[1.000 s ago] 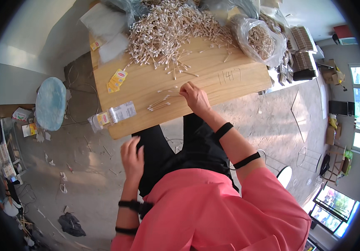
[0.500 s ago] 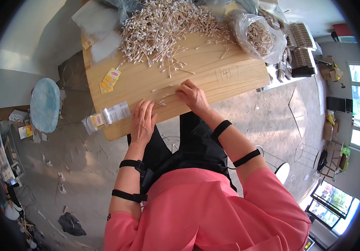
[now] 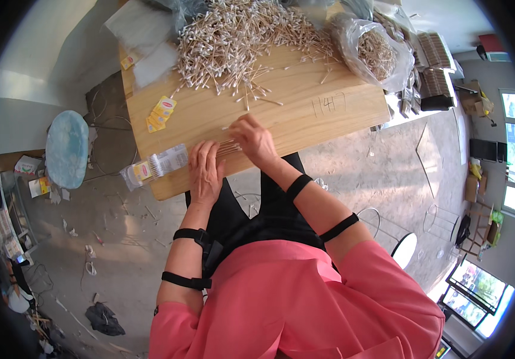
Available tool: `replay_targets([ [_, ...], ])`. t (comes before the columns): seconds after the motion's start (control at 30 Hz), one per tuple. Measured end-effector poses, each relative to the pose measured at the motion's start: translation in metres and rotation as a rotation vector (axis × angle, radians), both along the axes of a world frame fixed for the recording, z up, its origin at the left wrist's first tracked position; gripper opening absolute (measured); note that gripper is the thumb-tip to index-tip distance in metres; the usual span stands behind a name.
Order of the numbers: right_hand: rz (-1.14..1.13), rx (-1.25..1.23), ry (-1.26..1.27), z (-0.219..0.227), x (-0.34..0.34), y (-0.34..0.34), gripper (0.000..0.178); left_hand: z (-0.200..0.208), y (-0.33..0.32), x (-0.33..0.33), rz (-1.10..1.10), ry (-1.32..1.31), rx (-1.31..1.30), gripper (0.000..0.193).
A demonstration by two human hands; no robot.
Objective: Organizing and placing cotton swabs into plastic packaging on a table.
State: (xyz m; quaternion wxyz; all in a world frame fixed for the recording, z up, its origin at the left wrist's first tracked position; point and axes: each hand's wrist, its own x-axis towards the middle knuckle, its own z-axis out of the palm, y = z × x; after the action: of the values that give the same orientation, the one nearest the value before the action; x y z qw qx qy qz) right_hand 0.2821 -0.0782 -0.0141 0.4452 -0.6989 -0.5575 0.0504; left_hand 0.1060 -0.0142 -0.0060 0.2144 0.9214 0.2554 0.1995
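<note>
A small row of cotton swabs (image 3: 228, 146) lies on the wooden table between my two hands. My left hand (image 3: 206, 172) rests flat at the row's left end, its fingers stretched side by side. Over the row's right part, my right hand (image 3: 256, 142) has its fingers bent into a pinch on a cotton swab, with a white tip showing left of the fingertips. Left of my left hand is a clear plastic packet (image 3: 157, 164) with a yellow card and swabs in it. Several yellow cards (image 3: 162, 113) lie farther back.
A large heap of loose cotton swabs (image 3: 227, 51) covers the table's far side. A clear bag of swabs (image 3: 377, 54) stands at the far right, clear plastic sheets (image 3: 150, 63) at the far left. A blue stool (image 3: 66, 149) is beyond the wooden table's (image 3: 335, 113) left edge.
My right hand has moved left, closer to my left hand, carrying a cotton swab toward the row. My left hand stays nearly in place.
</note>
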Motion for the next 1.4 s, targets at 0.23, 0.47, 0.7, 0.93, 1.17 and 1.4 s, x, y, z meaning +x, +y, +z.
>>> replay_targets([
  [0.23, -0.159, -0.287, 0.107, 0.008, 0.037, -0.001, 0.015, 0.002, 0.011, 0.011, 0.010, 0.033, -0.097, 0.054],
  [0.47, -0.500, -0.335, 0.058, 0.003, 0.043, 0.022, 0.020, -0.006, 0.011, 0.011, -0.001, 0.017, 0.001, 0.051],
  [0.7, -0.268, -0.286, 0.077, -0.001, 0.046, -0.016, 0.015, -0.009, 0.011, 0.010, 0.056, -0.016, -0.042, 0.048],
  [0.93, -0.043, -0.212, 0.081, 0.002, 0.041, -0.008, 0.013, -0.006, 0.010, 0.012, 0.030, -0.021, -0.035, 0.051],
  [1.17, 0.029, -0.163, -0.056, 0.006, 0.015, 0.000, 0.007, -0.001, 0.011, 0.014, -0.023, 0.050, 0.101, 0.060],
  [1.4, -0.404, -0.354, 0.057, 0.003, 0.071, -0.007, 0.015, -0.004, 0.012, 0.016, -0.060, 0.033, 0.001, 0.056],
])
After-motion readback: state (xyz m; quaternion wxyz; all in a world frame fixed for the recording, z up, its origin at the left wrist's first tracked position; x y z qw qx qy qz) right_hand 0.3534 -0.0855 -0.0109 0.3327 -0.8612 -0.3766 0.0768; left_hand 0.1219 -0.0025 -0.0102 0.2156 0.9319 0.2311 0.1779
